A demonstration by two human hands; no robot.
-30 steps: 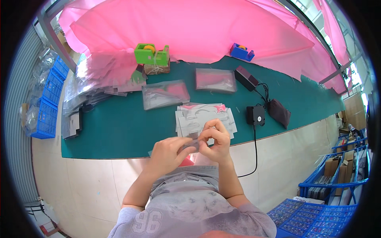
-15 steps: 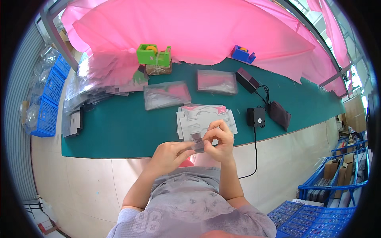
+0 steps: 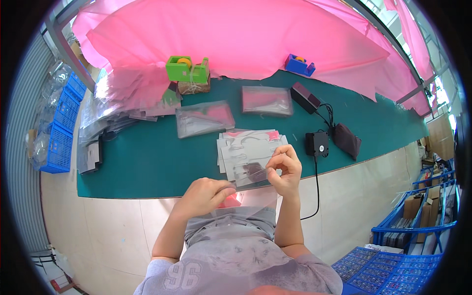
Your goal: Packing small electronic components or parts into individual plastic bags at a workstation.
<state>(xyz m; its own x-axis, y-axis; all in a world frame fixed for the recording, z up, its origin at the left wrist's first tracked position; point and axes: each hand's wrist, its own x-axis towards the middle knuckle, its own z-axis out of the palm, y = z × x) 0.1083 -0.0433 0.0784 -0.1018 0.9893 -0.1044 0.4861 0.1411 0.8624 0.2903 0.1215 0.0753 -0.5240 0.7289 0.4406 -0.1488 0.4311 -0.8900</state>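
Colourless film, pink-patched pale grey sheets, green tabletop, pink cloth

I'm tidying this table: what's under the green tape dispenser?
A brown block is under the green tape dispenser. The block's front shows; its underside and most of its top are hidden.
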